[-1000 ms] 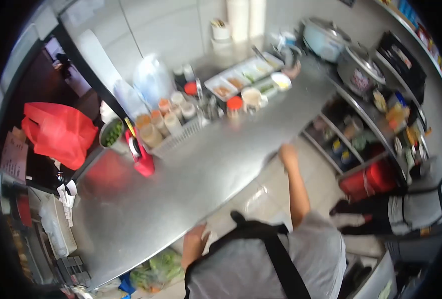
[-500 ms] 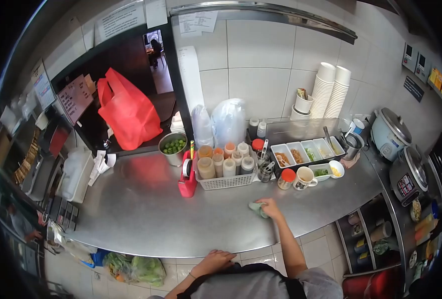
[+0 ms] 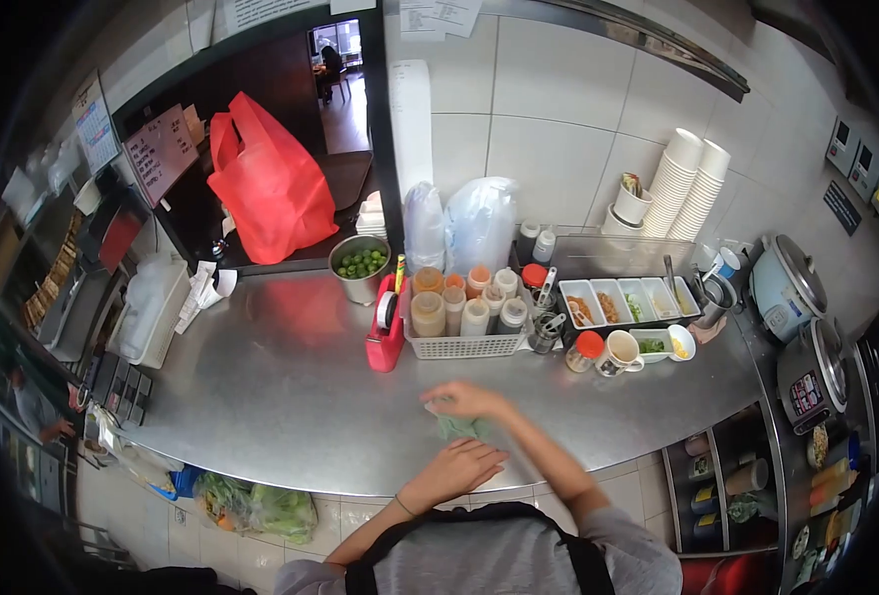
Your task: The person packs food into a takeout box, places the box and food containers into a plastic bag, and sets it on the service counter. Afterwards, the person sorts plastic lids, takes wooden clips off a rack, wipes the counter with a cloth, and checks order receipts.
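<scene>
My right hand (image 3: 467, 401) is over the steel counter, its fingers closed on a pale green cloth (image 3: 459, 427). The cloth hangs or lies below the palm; its contact with the counter is partly hidden. Just in front of me, my left hand (image 3: 459, 466) is by the counter's near edge, fingers stretched out and lying flat, close to the cloth's lower side. A grey basket (image 3: 469, 347) of sauce bottles and a red tape dispenser (image 3: 385, 342) stand beyond my hands.
Along the back stand a pot of green limes (image 3: 360, 266), a topping tray (image 3: 626, 301), a mug (image 3: 618, 353), a red-lidded jar (image 3: 585, 351) and stacked paper cups (image 3: 676, 183). A red bag (image 3: 271, 188) sits in the hatch. Rice cookers (image 3: 789, 288) are at right.
My right hand has moved left with the cloth, toward my body's middle. My left hand has come forward and right, near it. The view has shifted slightly.
</scene>
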{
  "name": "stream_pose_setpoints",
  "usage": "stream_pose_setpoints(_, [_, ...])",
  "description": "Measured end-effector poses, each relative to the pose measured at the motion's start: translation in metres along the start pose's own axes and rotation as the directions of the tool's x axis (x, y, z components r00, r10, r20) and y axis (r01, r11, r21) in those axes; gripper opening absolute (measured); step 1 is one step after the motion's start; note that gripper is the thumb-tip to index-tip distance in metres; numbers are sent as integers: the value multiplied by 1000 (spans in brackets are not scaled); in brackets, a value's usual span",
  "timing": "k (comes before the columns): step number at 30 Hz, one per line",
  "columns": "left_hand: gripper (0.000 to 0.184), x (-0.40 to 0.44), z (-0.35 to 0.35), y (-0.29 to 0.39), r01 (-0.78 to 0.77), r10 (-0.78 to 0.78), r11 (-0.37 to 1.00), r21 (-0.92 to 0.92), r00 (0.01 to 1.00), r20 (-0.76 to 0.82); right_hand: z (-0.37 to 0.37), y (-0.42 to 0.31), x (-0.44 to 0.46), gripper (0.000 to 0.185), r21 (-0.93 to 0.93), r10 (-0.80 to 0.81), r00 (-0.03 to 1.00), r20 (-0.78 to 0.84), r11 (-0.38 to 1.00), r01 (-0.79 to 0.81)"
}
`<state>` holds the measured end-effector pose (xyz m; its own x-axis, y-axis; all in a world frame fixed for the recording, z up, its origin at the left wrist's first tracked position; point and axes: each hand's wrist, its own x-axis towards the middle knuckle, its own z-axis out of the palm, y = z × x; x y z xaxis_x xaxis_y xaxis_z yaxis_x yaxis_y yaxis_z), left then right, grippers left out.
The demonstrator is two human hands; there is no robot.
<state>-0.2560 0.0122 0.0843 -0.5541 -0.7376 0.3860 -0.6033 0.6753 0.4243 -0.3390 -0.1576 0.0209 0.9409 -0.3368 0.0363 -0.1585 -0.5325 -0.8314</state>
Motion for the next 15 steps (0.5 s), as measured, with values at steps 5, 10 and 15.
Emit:
stream_pose_setpoints(5, [23, -29, -60, -21, 148, -153, 988, -40, 976, -156, -209, -142, 78, 51, 385, -108, 923, -370, 886, 258])
stream_pose_setpoints(10, [23, -102, -89, -65, 370, -355, 928, 49, 916, -188, -402, -177, 193, 48, 277, 14, 439, -898, 794, 541])
stream_pose_setpoints(15, [23, -159, -112, -105, 491, -482, 869, 54, 867, -124, -505, -193, 251, 43, 289, 260, 138, -956, 745, 602])
